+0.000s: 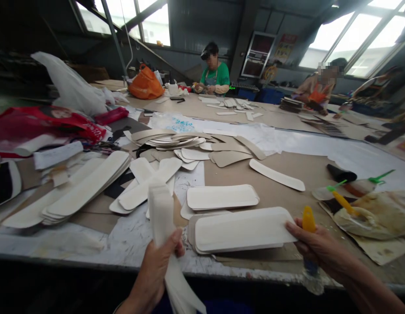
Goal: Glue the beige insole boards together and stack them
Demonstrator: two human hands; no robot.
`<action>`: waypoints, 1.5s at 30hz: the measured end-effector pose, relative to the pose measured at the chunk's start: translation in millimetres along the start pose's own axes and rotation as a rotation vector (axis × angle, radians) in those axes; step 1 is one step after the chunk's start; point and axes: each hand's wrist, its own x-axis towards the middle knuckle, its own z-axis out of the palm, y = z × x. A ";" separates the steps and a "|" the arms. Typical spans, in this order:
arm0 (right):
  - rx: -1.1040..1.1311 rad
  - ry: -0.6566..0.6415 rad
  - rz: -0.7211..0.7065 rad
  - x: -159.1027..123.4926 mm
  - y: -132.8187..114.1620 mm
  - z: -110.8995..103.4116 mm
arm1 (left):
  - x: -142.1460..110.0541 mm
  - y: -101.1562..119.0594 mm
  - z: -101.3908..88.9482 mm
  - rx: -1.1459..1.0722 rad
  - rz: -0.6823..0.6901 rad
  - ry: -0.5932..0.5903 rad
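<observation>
My left hand [156, 266] is wrapped round a bundle of long white strips [161, 213], held upright over the table's front edge, its lower ends fanned out. My right hand [315, 246] pinches the right corner of a long white panel [241, 229] with rounded corners, the top one of a pile of similar panels. The same hand also grips a yellow-handled brush [308, 220]; its pale, translucent lower end points down below the fingers. Just behind the pile lies another white panel [222, 196] on more pieces.
Stacked white panels [87, 187] lie on the left, beside crossed strips. Several curved beige pieces [176, 139] are heaped further back. At right are squeeze bottles [362, 185] and a stained cloth [382, 213]. A person in green [218, 76] works across the table; others sit further right.
</observation>
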 end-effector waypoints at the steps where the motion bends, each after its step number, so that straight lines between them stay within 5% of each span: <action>1: 0.014 -0.004 -0.008 -1.3 -0.7 0.9 | 0.5 -0.8 1.2 -0.095 -0.039 -0.012; 7: 0.098 -0.047 -0.005 -5.2 -2.6 14.5 | -0.3 -1.3 3.9 -0.093 -0.100 -0.089; 13: 0.003 -0.035 -0.023 -13.0 -0.3 33.5 | 1.7 1.1 0.1 0.119 -0.030 -0.038; 21: -0.102 -0.014 0.020 -13.7 10.8 44.8 | 4.4 6.4 1.4 0.100 -0.023 0.108; 26: -0.143 0.035 -0.031 -22.4 13.2 49.6 | 6.6 5.5 -0.1 0.026 -0.067 0.088; 37: 0.318 -0.189 0.084 -20.3 14.6 51.6 | 8.7 7.4 -6.6 -0.120 -0.247 -0.019; 45: 0.246 -0.106 -0.004 -5.0 5.6 45.8 | 16.6 14.5 -0.6 -0.080 -0.210 0.015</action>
